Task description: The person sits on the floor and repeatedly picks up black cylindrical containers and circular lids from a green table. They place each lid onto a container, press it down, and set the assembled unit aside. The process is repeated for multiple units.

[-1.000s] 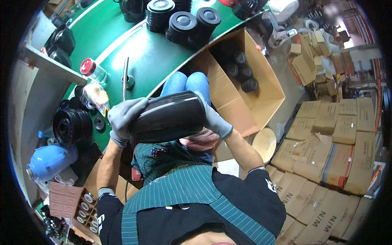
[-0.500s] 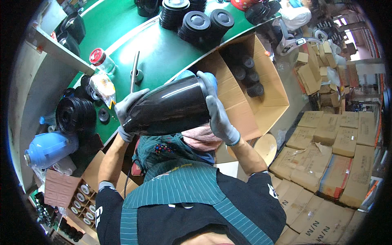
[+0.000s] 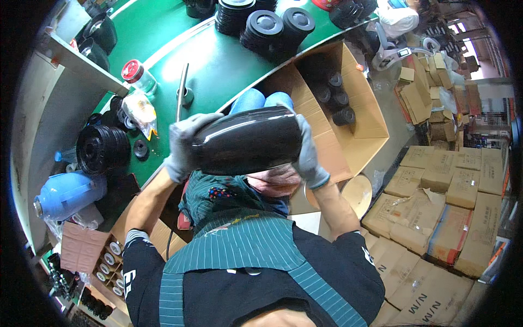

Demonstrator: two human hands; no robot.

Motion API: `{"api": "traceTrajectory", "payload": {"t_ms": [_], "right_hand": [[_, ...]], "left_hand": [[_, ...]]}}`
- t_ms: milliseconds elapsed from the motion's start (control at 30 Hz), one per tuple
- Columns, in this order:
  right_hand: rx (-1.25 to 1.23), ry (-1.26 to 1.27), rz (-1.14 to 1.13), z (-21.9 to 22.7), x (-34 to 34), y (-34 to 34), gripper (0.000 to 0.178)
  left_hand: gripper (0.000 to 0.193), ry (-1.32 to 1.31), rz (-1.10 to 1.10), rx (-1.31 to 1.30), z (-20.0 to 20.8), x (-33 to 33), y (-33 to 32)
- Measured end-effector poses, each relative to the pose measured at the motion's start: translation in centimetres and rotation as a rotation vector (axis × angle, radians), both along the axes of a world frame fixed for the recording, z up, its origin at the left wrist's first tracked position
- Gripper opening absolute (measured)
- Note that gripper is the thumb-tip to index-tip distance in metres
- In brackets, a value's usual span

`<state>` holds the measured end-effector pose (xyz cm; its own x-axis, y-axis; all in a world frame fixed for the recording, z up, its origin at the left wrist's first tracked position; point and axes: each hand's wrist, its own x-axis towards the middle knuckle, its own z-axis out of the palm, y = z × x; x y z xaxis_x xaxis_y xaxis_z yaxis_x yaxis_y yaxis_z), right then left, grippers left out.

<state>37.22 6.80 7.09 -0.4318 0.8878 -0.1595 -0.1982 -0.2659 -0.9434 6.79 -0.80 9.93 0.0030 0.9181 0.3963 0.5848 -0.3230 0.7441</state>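
Across my lap, a glossy black tapered cylinder (image 3: 248, 141) lies nearly level between my two gloved hands. My left hand (image 3: 184, 144), in a grey glove, grips its narrower end. The wider end rests in my right hand (image 3: 309, 155), which is closed around the rim in the same kind of glove. Palms and most fingertips are hidden behind the cylinder. Beyond it, a metal rod (image 3: 182, 92) stands on the green table (image 3: 212, 71), with a black round piece at its foot.
An open carton (image 3: 359, 103) with several black cylindrical parts stands right of the table. Stacked black lids (image 3: 263, 27) sit at the back. A red-lidded jar (image 3: 139, 76), black rings (image 3: 101, 148) and a blue vessel (image 3: 71, 193) are at left. Closed cartons (image 3: 419, 218) fill the right side.
Both hands have carried the black cylinder a little to the right. It is more level now, and the left hand's hold has moved up along its end.
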Motion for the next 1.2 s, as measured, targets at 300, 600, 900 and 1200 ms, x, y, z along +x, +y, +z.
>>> {"api": "traceTrajectory", "payload": {"t_ms": [300, 600, 900, 1200], "right_hand": [[0.61, -0.292, 0.44, 4.2, 2.1, 7.2, 0.068], [0.395, -0.073, 0.383, -3.1, -1.3, 3.8, 0.082], [-0.235, 0.533, -0.129, -3.9, -1.8, 4.4, 0.086], [0.175, 0.392, 0.339, -8.5, -5.2, 9.4, 0.046]], "left_hand": [[0.079, 0.439, -0.265, 0.086, -7.8, 0.6, -0.3], [0.057, 0.336, 0.559, -0.223, -17.3, -8.2, 6.9], [0.049, 0.039, -0.525, -0.468, 2.2, 5.0, 7.3], [0.1, 0.49, -0.233, -0.175, 6.1, 15.0, 2.6]]}}
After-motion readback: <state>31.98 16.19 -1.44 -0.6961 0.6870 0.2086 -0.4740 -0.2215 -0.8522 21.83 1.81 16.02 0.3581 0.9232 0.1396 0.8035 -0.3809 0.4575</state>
